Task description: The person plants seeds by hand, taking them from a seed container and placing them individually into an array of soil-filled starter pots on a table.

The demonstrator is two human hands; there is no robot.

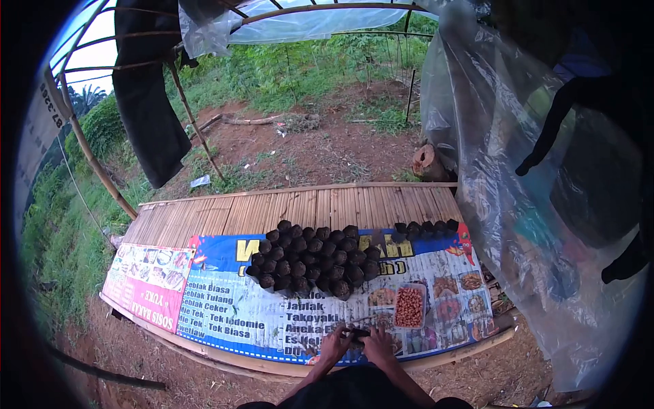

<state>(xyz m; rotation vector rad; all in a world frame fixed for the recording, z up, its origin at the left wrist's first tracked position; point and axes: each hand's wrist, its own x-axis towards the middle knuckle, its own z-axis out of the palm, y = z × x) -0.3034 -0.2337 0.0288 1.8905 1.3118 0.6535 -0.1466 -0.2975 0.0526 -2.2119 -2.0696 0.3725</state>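
Note:
At the near edge of the bamboo platform, my left hand and my right hand meet around a small dark object. The fingers of both hands are closed on it; its details are too small to make out. Just beyond and to the right of my right hand stands a clear plastic tub of reddish-brown seeds or nuts. Farther up, many dark, soil-filled pots stand packed together on the printed banner.
A short row of similar dark pots stands at the back right. Bamboo slats show behind the banner. Clear plastic sheeting hangs on the right, and a dark cloth hangs at the left. A cut log lies beyond the platform.

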